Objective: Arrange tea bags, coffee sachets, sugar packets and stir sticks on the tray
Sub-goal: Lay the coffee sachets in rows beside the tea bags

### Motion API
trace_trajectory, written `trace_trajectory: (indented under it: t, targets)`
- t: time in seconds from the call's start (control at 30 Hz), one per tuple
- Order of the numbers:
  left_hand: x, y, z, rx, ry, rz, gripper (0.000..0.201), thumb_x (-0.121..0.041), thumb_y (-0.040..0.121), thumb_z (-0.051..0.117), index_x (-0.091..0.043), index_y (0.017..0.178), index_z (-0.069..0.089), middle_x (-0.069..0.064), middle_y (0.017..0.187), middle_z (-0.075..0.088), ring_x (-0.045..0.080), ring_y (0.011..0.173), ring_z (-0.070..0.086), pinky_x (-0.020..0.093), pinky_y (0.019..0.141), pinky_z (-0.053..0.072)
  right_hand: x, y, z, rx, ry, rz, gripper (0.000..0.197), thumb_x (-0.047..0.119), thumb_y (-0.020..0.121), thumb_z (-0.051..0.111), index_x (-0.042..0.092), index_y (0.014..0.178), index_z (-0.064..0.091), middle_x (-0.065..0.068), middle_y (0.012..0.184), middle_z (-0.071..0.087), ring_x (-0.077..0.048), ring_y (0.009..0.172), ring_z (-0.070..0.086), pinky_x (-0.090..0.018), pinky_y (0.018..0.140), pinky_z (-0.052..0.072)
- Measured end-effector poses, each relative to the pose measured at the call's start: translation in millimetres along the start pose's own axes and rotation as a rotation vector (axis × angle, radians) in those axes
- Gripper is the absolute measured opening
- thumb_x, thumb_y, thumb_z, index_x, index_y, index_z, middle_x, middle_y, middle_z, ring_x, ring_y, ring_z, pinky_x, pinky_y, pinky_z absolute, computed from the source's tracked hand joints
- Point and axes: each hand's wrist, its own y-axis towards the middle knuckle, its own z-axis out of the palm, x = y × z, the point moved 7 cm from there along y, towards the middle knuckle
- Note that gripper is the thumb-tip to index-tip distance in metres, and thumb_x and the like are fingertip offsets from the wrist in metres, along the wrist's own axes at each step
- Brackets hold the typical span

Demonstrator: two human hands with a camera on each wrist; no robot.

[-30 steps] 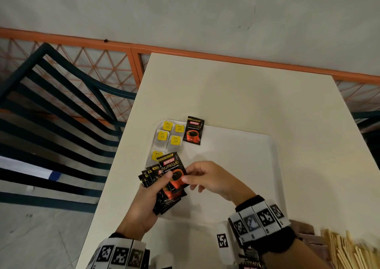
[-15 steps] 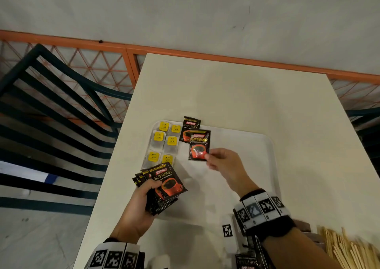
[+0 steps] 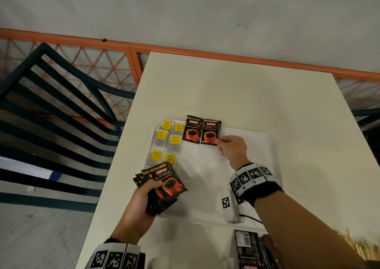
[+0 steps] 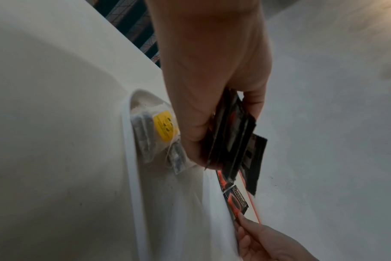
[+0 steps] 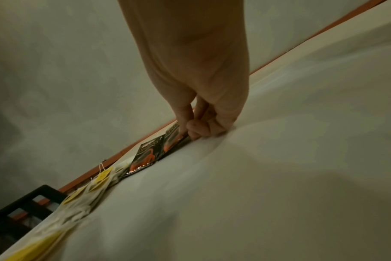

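A white tray (image 3: 271,145) lies on the cream table (image 3: 236,92). Several tea bags with yellow tags (image 3: 162,135) fill its far left corner. Beside them one black coffee sachet (image 3: 192,129) lies flat along the far rim. My right hand (image 3: 232,148) pinches the near right corner of a second coffee sachet (image 3: 211,132), laid right next to the first. My left hand (image 3: 144,201) grips a fanned stack of coffee sachets (image 3: 164,186) over the tray's near left edge; the left wrist view shows the stack (image 4: 234,137) edge-on between thumb and fingers.
A black sachet packet (image 3: 249,250) lies at the table's near edge, with wooden stir sticks (image 3: 353,246) blurred at the near right. A small white tagged device (image 3: 229,205) sits on the tray's near rim. A dark slatted chair (image 3: 51,104) stands to the left, an orange railing behind.
My right hand took a sachet from the left hand's stack, carried it to the tray's far side and set it down beside the first sachet. The left hand kept its stack.
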Motion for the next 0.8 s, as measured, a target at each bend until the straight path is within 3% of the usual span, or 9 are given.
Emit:
trace_trajectory:
  t: [0.1,0.2,0.37,0.5,0.57,0.67,0.73,0.8]
  targets:
    - [0,0,1,0.004,0.005,-0.002,0.021,-0.007,0.087,0.044,-0.009,0.097,0.062,0.012,0.081,0.073,0.025,0.067,0.070,0.033,0.062,0.057,2,4,2,-0.021,-0.065,-0.045,0.009,0.015,0.081,0.068,0.015,0.072,0.066,-0.002,0.062,0.061,-0.020,0.067,0.056,-0.038,0.082,0.053]
    - [0,-1,4,0.012,0.008,0.000,0.020,-0.007,0.088,0.044,-0.008,0.097,0.062,0.013,0.079,0.073,0.025,0.065,0.070,0.032,0.058,0.057,1,8,3,-0.044,-0.094,-0.066,0.011,0.016,0.080,0.069,0.007,0.086,0.071,-0.007,0.077,0.066,-0.021,0.076,0.058,-0.043,0.090,0.051]
    - [0,-1,5,0.019,0.024,0.009,0.020,-0.008,0.088,0.046,-0.009,0.101,0.061,0.012,0.081,0.074,0.024,0.067,0.071,0.030,0.056,0.058,-3,8,1,-0.104,-0.096,-0.070,0.018,0.018,0.081,0.068,0.007,0.096,0.066,-0.012,0.094,0.071,-0.027,0.087,0.065,-0.042,0.088,0.052]
    - [-3,0,8,0.020,0.027,0.029,0.023,-0.009,0.085,0.051,-0.010,0.106,0.060,0.013,0.085,0.073,0.024,0.070,0.071,0.031,0.055,0.058,10,-13,1,-0.081,-0.105,-0.145,0.020,0.021,0.085,0.063,0.009,0.101,0.063,-0.003,0.089,0.064,-0.018,0.081,0.059,-0.028,0.078,0.048]
    - [-4,0,9,0.018,0.042,0.043,0.032,-0.011,0.078,0.056,-0.011,0.109,0.060,0.013,0.089,0.073,0.025,0.074,0.071,0.032,0.056,0.058,16,-31,11,0.059,-0.120,-0.186,0.017,0.025,0.087,0.060,0.012,0.097,0.064,-0.001,0.088,0.063,-0.016,0.076,0.059,-0.024,0.070,0.046]
    - [-4,2,8,-0.016,0.055,0.057,0.026,-0.009,0.083,0.057,-0.014,0.108,0.060,0.011,0.087,0.074,0.024,0.074,0.071,0.033,0.056,0.058,16,-66,35,0.433,-0.186,-0.155,0.026,0.032,0.092,0.052,0.009,0.095,0.065,0.001,0.080,0.064,-0.010,0.065,0.056,-0.019,0.058,0.043]
    - [-3,3,6,-0.038,0.066,0.058,0.023,-0.008,0.086,0.056,-0.016,0.107,0.060,0.010,0.085,0.074,0.024,0.073,0.071,0.034,0.056,0.058,12,-88,46,0.637,-0.166,-0.099,0.029,0.035,0.092,0.051,0.010,0.095,0.066,0.002,0.079,0.065,-0.009,0.064,0.057,-0.019,0.056,0.043]
    - [-4,3,7,-0.030,0.084,0.068,0.025,-0.009,0.086,0.056,-0.018,0.110,0.060,0.010,0.089,0.074,0.024,0.077,0.071,0.035,0.059,0.058,10,-100,51,0.745,-0.117,-0.052,0.027,0.032,0.091,0.055,0.009,0.097,0.066,0.000,0.079,0.064,-0.009,0.065,0.057,-0.019,0.057,0.044]
